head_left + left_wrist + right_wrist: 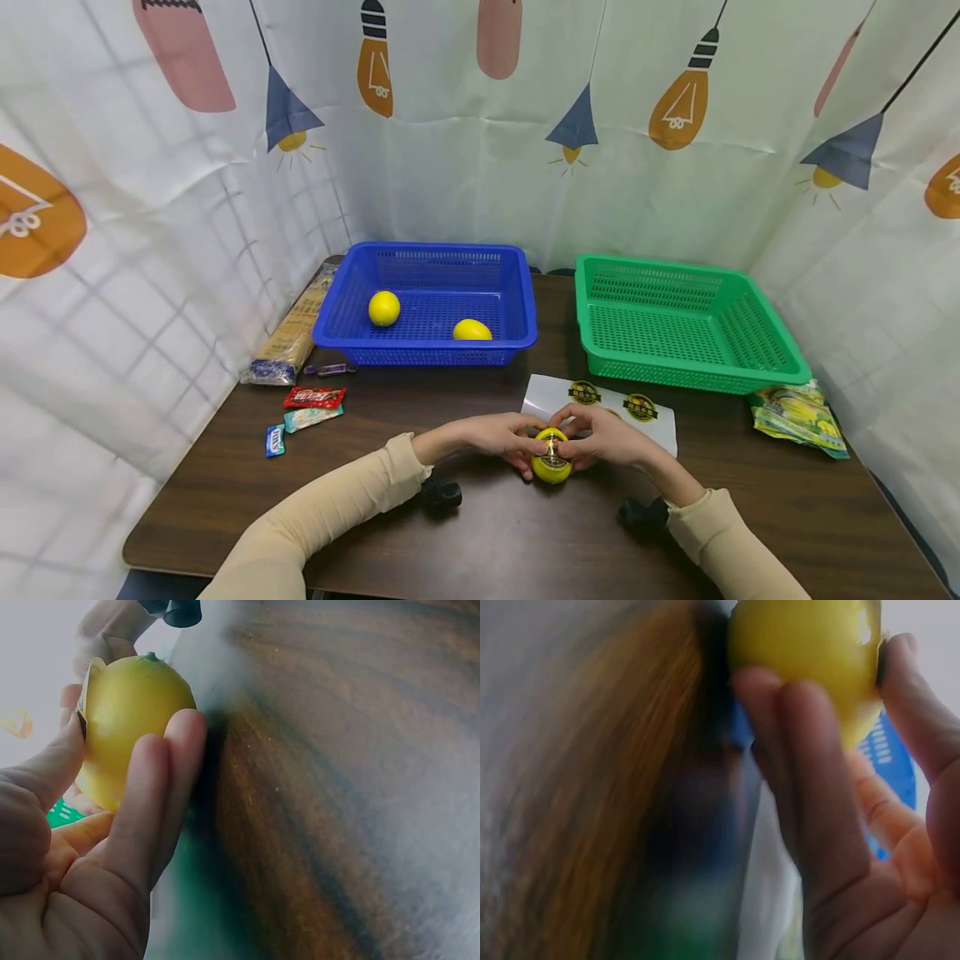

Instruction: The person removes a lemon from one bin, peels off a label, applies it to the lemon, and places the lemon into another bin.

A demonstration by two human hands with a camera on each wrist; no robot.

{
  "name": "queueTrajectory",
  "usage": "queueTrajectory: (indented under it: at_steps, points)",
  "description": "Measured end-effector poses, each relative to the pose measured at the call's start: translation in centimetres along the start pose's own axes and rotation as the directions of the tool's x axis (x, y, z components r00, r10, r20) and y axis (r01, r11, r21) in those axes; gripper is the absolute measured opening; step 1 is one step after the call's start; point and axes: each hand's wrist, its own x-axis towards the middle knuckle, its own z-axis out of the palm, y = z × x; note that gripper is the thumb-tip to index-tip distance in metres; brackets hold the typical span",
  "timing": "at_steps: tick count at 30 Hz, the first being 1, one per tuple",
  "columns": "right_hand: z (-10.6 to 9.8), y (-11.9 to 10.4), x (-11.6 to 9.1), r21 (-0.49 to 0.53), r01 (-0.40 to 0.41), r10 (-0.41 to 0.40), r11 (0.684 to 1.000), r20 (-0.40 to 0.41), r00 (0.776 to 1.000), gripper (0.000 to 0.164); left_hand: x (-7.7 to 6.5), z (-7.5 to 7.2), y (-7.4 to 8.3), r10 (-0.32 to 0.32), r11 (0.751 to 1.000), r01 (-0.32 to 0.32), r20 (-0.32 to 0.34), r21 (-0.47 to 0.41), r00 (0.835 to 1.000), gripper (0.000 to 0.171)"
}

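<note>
A yellow lemon [551, 475] is held between both hands, close over the table near its front middle. A black-and-gold sticker [553, 451] lies on its upper face, and in the left wrist view one edge of the sticker stands off the peel. My left hand [501, 433] grips the lemon from the left, thumb at the sticker and fingers round the side. From the right my right hand [606, 439] grips the same lemon [802, 645], its thumb also at the sticker's edge. Just behind the hands lies a white sticker sheet [660, 425] with more such labels.
Two lemons [384, 308] sit in a blue basket [420, 354] at the back. A green basket [675, 375] stands back right, a green-yellow packet [801, 417] beside it. Left lie a long plastic-wrapped pack [296, 325], a red wrapper [315, 397] and several small packets [275, 441].
</note>
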Motion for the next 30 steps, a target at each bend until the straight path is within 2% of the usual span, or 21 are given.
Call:
queueTrajectory:
  at_steps: [8, 14, 17, 20, 23, 26, 30]
  points:
    - [-0.5, 1.0, 0.0, 0.023, 0.069, -0.071, 0.997, 0.059, 0.996, 0.049, -0.1, -0.4, -0.8, 0.0, 0.998, 0.004, 0.051, -0.064, 0.999, 0.043]
    - [0.0, 0.7, -0.4, 0.053, 0.049, -0.055, 0.997, 0.112, 0.992, 0.048, -0.1, 0.2, -0.2, -0.015, 1.0, 0.012, 0.144, 0.019, 0.99, 0.041]
    - [0.2, -0.2, -0.7, 0.04, 0.027, -0.032, 0.999, 0.108, 0.994, 0.049, -0.1, 0.6, 0.4, 0.002, 0.998, -0.01, 0.122, 0.064, 0.992, 0.04]
    - [0.3, -1.0, -0.7, 0.011, -0.001, 0.0, 1.0, 0.065, 0.998, 0.048, -0.2, 0.6, 0.7, 0.026, 0.989, -0.034, 0.061, 0.145, 0.998, 0.037]
    - [0.7, -1.6, -0.6, -0.04, -0.033, 0.032, 0.999, -0.02, 0.999, 0.047, -0.3, 0.7, 1.0, 0.049, 0.968, -0.05, 0.009, 0.245, 0.999, 0.032]
    - [1.4, -2.2, -0.3, -0.124, -0.053, 0.039, 0.991, -0.112, 0.993, 0.047, -0.3, 0.7, 1.2, 0.088, 0.937, -0.083, 0.001, 0.34, 0.996, 0.027]
    - [1.8, -2.8, 0.0, -0.175, -0.056, 0.027, 0.983, -0.166, 0.986, 0.046, -0.2, 0.9, 1.3, 0.11, 0.921, -0.096, -0.017, 0.378, 0.994, 0.022]
